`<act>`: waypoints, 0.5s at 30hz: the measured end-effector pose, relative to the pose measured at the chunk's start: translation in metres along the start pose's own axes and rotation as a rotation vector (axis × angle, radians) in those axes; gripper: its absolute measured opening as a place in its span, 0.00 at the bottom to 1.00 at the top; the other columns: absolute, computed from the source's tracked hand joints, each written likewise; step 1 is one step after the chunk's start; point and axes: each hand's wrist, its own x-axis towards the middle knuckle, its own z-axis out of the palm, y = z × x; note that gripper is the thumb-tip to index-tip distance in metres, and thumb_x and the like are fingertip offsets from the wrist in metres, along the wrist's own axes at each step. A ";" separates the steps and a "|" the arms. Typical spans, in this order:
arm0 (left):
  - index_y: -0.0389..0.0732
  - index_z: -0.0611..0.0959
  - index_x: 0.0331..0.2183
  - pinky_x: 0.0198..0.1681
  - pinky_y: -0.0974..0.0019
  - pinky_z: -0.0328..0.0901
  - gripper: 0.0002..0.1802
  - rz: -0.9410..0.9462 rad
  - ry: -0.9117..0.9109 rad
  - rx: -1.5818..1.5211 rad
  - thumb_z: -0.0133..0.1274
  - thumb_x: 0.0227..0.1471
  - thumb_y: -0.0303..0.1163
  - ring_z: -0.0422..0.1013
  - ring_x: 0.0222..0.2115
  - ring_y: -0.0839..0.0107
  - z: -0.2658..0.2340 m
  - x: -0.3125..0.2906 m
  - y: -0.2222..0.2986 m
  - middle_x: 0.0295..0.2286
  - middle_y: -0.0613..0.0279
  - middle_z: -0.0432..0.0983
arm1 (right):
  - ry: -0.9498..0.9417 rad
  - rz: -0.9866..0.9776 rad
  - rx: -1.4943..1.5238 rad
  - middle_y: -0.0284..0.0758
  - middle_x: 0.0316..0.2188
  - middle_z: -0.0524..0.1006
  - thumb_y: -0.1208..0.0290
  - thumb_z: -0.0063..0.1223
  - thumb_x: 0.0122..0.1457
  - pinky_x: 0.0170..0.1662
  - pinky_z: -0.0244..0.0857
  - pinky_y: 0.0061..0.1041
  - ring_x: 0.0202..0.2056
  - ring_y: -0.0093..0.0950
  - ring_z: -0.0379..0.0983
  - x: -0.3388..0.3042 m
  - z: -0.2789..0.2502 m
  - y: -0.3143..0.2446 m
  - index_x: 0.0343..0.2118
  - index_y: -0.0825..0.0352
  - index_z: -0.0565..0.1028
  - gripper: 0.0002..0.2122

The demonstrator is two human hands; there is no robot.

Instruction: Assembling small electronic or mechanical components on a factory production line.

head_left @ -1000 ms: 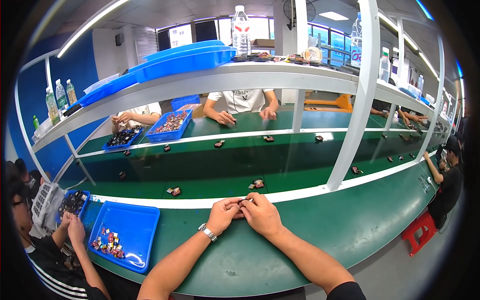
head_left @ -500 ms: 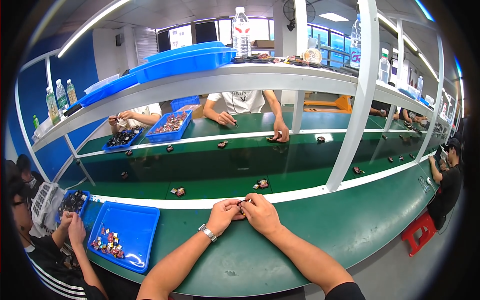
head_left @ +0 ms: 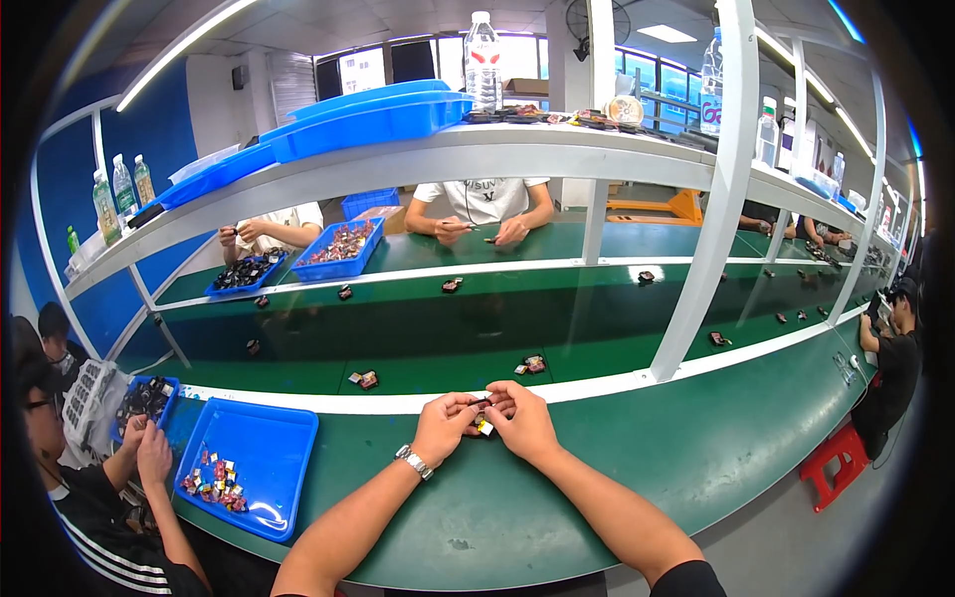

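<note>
Both my hands meet over the far edge of the green bench (head_left: 637,448). Between them is a small dark part with a yellow-and-white piece (head_left: 484,427) hanging below it; its exact kind is too small to make out. My left hand (head_left: 445,428), with a metal watch on the wrist, pinches it from the left. My right hand (head_left: 523,423) grips it from the right, fingers bent over its top. To the left, a blue tray (head_left: 288,418) holds a small heap of red, yellow and white parts (head_left: 216,482).
Past a white rail (head_left: 348,405), a green conveyor belt (head_left: 438,338) carries small parts, among them a reddish pair (head_left: 532,365). A white post (head_left: 701,209) and overhead shelf (head_left: 557,149) stand ahead. A co-worker (head_left: 109,497) sits at left; others work across the belt.
My fingers have shifted slightly, and the yellow-and-white piece now shows beneath them. Parts on the belt have moved a little to the right. The co-worker opposite has drawn a hand back from the belt.
</note>
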 end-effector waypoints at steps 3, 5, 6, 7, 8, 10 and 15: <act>0.32 0.78 0.40 0.30 0.75 0.73 0.09 0.041 -0.003 0.046 0.53 0.57 0.26 0.76 0.31 0.77 -0.002 0.001 -0.003 0.34 0.60 0.80 | 0.011 -0.043 -0.030 0.37 0.28 0.77 0.81 0.57 0.50 0.35 0.73 0.21 0.29 0.25 0.77 0.000 0.001 -0.001 0.37 0.71 0.76 0.10; 0.31 0.78 0.41 0.30 0.75 0.72 0.10 0.063 -0.015 0.102 0.52 0.57 0.25 0.76 0.32 0.77 -0.002 0.001 -0.004 0.35 0.59 0.80 | -0.001 -0.033 -0.114 0.36 0.30 0.78 0.80 0.58 0.52 0.35 0.72 0.19 0.29 0.21 0.76 -0.001 0.002 -0.004 0.37 0.73 0.76 0.09; 0.31 0.78 0.41 0.30 0.75 0.72 0.10 0.063 -0.016 0.103 0.52 0.57 0.25 0.76 0.32 0.77 -0.002 0.000 -0.004 0.35 0.59 0.80 | 0.000 -0.033 -0.114 0.36 0.30 0.78 0.80 0.58 0.52 0.35 0.72 0.19 0.29 0.21 0.76 -0.001 0.002 -0.004 0.37 0.73 0.76 0.09; 0.31 0.78 0.41 0.31 0.75 0.72 0.11 0.086 -0.035 0.083 0.52 0.57 0.24 0.76 0.33 0.76 -0.002 0.000 -0.005 0.36 0.59 0.79 | 0.016 -0.005 -0.097 0.35 0.29 0.78 0.80 0.58 0.52 0.34 0.72 0.19 0.29 0.20 0.76 -0.001 0.003 -0.003 0.37 0.73 0.76 0.09; 0.31 0.78 0.42 0.32 0.75 0.72 0.11 0.108 -0.054 0.063 0.52 0.57 0.24 0.76 0.34 0.75 -0.001 0.000 -0.005 0.36 0.58 0.79 | 0.032 0.024 -0.079 0.35 0.29 0.78 0.80 0.58 0.52 0.34 0.72 0.18 0.29 0.20 0.76 -0.001 0.003 -0.002 0.36 0.73 0.76 0.08; 0.30 0.78 0.43 0.33 0.74 0.72 0.12 0.108 -0.064 0.067 0.51 0.57 0.23 0.76 0.35 0.75 0.001 -0.001 -0.004 0.37 0.57 0.79 | 0.034 0.024 -0.079 0.34 0.29 0.78 0.80 0.57 0.52 0.34 0.72 0.18 0.29 0.19 0.75 -0.001 0.001 -0.003 0.36 0.73 0.76 0.08; 0.30 0.77 0.45 0.36 0.73 0.73 0.13 0.118 -0.070 0.095 0.49 0.57 0.21 0.76 0.38 0.73 0.001 -0.002 -0.002 0.39 0.56 0.79 | 0.018 -0.010 -0.079 0.35 0.29 0.77 0.79 0.58 0.53 0.32 0.71 0.18 0.28 0.19 0.75 -0.002 -0.001 -0.012 0.35 0.73 0.76 0.07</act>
